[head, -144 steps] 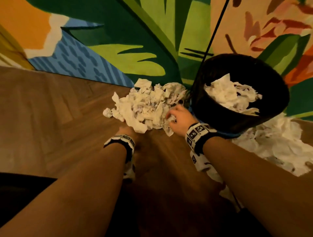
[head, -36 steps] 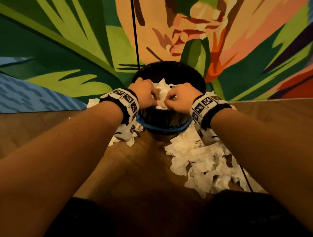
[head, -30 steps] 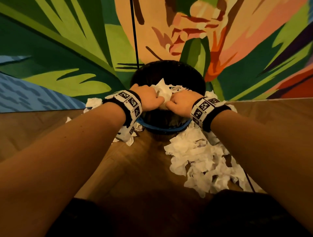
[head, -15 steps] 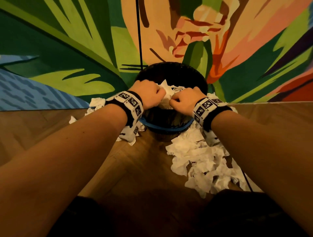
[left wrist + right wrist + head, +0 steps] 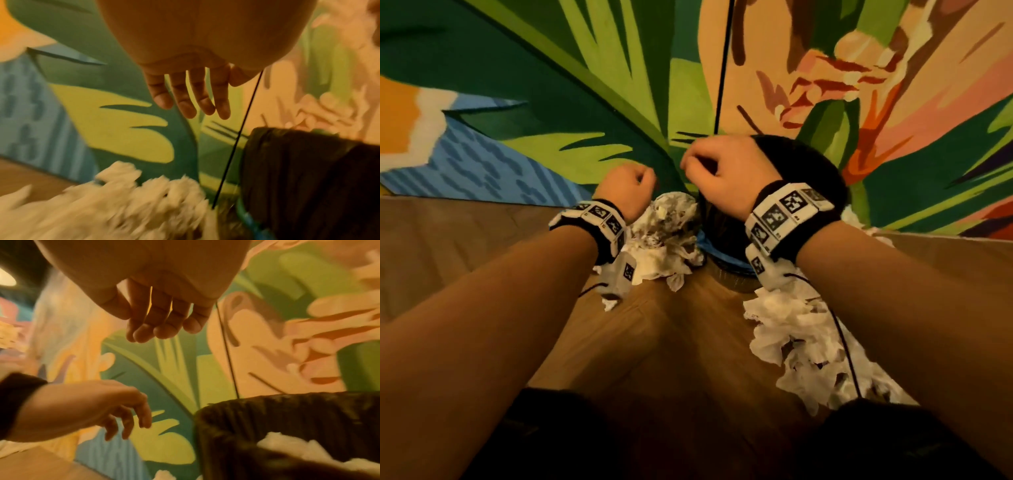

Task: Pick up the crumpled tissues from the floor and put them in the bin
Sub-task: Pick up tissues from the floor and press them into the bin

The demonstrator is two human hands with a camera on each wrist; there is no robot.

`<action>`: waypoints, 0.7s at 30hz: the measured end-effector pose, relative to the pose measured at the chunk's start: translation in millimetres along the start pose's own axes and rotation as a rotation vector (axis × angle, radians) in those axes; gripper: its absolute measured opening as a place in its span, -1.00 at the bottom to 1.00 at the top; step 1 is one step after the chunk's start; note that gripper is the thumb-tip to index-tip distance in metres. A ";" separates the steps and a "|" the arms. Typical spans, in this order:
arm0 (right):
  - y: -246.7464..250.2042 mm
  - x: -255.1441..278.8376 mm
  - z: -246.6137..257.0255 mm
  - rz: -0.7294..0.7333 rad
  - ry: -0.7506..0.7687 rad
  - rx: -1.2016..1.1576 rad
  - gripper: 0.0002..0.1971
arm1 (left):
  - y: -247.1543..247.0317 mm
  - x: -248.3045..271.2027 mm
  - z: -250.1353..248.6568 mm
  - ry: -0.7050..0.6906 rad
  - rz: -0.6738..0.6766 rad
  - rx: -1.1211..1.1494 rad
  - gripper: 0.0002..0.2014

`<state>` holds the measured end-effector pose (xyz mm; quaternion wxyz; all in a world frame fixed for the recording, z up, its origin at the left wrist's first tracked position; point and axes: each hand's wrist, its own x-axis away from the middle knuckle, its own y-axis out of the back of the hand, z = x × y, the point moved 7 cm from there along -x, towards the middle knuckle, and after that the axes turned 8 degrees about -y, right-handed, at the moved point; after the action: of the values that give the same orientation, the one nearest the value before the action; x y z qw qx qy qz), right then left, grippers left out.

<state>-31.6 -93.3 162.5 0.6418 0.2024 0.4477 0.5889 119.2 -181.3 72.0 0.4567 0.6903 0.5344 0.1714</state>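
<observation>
Bare left hand (image 5: 628,190) and right hand (image 5: 717,171) raised, fingers loosely curled, empty, above bin (image 5: 822,171).

White tissues (image 5: 808,346) at 4 o'clock; black bin (image 5: 822,178) with blue band; my checker-patterned wristbands (image 5: 787,216); brown floor (image 5: 465,246).

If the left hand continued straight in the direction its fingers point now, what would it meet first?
Probably the painted wall. The left hand is empty, its fingers loosely extended toward the mural, above the tissue pile and left of the bin. Depth is unclear.
</observation>
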 end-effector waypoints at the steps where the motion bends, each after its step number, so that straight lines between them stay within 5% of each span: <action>1: -14.0 0.2 9.8 0.027 0.027 -0.003 -0.74 | -5.8 8.6 13.2 0.038 0.036 -0.015 -0.60; 7: -110.0 13.9 7.3 0.284 0.032 0.083 -0.73 | -48.6 63.1 84.6 0.214 0.316 -0.199 -0.69; 15: -209.2 66.0 -96.2 0.654 -0.299 0.206 -0.77 | -128.5 130.7 150.2 0.480 0.755 -0.241 -0.56; 21: -249.8 90.4 -144.7 0.686 -0.481 0.150 -0.70 | -168.6 155.2 160.6 0.576 0.793 -0.134 -0.46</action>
<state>-14.2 -103.4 -139.3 0.4785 0.5175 0.2335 0.6698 194.9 -112.4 -188.4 0.2333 0.7343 0.3228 0.5497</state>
